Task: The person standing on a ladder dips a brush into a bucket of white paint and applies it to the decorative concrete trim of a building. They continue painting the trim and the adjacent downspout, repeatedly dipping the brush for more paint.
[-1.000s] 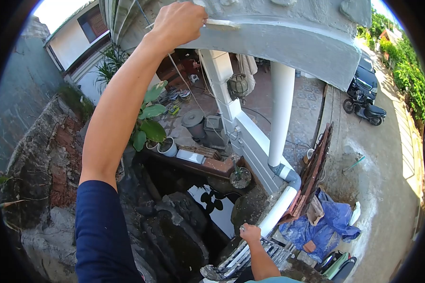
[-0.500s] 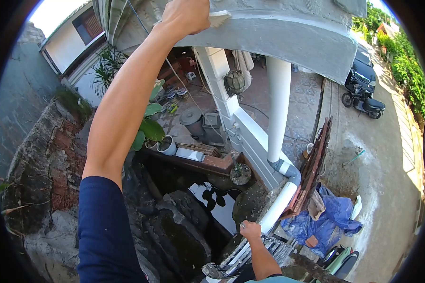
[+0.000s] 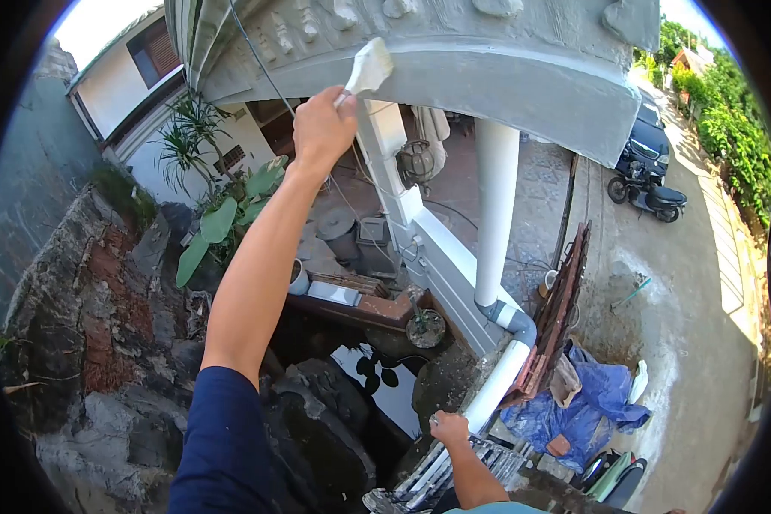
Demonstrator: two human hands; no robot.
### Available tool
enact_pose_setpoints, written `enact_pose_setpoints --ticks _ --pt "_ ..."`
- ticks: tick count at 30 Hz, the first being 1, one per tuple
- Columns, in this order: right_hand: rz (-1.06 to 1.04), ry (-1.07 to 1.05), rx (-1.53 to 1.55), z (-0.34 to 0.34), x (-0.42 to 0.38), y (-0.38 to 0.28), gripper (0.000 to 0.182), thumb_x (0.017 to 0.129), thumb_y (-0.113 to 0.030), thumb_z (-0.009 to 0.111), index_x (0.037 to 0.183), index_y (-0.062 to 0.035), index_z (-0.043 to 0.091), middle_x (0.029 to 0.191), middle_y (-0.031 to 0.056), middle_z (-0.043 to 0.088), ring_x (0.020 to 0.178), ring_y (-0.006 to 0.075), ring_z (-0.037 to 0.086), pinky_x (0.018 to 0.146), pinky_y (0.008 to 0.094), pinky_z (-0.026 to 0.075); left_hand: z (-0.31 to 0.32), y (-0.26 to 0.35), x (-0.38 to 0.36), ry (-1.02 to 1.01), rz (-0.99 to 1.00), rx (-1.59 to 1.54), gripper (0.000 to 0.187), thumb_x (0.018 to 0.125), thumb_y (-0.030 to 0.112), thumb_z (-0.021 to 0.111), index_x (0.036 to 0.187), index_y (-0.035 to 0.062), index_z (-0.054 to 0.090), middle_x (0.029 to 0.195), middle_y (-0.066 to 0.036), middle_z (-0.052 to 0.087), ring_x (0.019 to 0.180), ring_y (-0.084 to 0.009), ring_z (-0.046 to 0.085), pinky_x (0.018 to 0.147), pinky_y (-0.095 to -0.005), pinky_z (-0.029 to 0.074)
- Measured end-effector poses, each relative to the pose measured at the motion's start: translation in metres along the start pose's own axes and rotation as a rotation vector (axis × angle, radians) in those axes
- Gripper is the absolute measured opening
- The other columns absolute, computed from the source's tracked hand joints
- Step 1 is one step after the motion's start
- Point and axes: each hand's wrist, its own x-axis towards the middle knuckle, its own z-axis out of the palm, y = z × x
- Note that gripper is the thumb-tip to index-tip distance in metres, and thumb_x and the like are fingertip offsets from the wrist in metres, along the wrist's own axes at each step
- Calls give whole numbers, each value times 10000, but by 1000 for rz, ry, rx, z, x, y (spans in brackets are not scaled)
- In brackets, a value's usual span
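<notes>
Lowered left hand [image 3: 321,128] gripping paintbrush [image 3: 367,68] (handle hidden); right hand [image 3: 451,427] clutching ladder [image 3: 454,467].

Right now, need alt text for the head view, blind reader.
Seen from high up, the person's left hand holds a paintbrush up against a grey concrete arch, while the right hand grips the top of a ladder below. Far beneath lie a dark pond, rocks, potted plants, a white drainpipe and a parked scooter.

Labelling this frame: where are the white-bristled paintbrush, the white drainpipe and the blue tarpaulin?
white-bristled paintbrush [image 3: 367,68], head view, on the bristles.
white drainpipe [image 3: 494,210], head view, upright section.
blue tarpaulin [image 3: 606,396], head view, crumpled middle.
</notes>
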Motion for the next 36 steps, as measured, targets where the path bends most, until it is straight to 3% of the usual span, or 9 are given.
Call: enact_pose_setpoints --ticks 2,6,12,15,20,21,29,33,36 --pt "15 10 7 -3 1 -1 245 741 -366 691 779 -130 640 691 135 676 671 335 678 609 469 535 20 -29 32 -90 -286 78 278 880 218 573 1046 27 687 1000 -223 683 974 -396 646 837 -474 506" --pt "4 -8 4 -11 -1 -2 244 761 -369 672 805 -131 635 711 126 681 685 325 684 618 458 540 43 55 10 -100 -279 18 297 860 192 573 984 -62 666 976 -298 660 958 -456 637 857 -483 510" --pt "20 -17 8 -5 4 -2 242 751 -371 679 802 -137 638 705 129 679 684 326 682 616 463 536 35 153 -101 -47 178 -429 158 871 39 541 980 -69 582 777 -255 621 757 -446 612 666 -488 456" --pt "22 -4 9 -2 -1 0 244 739 -372 688 797 -140 640 693 130 676 677 330 679 608 470 533 17 182 -144 -217 283 -751 298 895 52 572 1156 -91 559 826 -223 624 704 -365 620 640 -394 478" --pt "20 15 9 3 -1 2 239 731 -362 697 795 -140 638 696 127 676 673 325 679 601 461 534 36 138 -129 -96 251 -765 299 920 126 602 1156 -56 603 886 -177 678 759 -226 663 676 -316 493" --pt "13 21 15 0 -1 0 235 732 -356 696 795 -138 635 701 126 677 674 319 682 605 454 538 40 116 -113 -88 185 -739 247 898 68 572 1121 -35 598 765 -200 619 667 -352 618 619 -388 476" --pt "15 16 25 -7 -2 -3 227 741 -343 690 810 -133 643 722 129 682 682 319 683 625 443 545 66 -57 -20 -6 -178 -10 230 861 153 578 1036 37 672 921 -229 677 903 -409 648 803 -462 499" --pt "24 -3 8 -8 1 -5 225 740 -342 690 812 -133 645 721 127 681 685 316 682 634 444 544 80 -65 -3 -69 -314 37 202 854 164 577 926 4 677 928 -239 675 926 -416 640 815 -484 495" --pt "23 11 13 -3 0 -3 227 734 -342 694 802 -132 640 714 122 678 679 312 681 633 445 543 96 13 -36 -19 -110 -50 230 837 136 578 922 -68 643 829 -284 657 825 -452 646 764 -495 511"
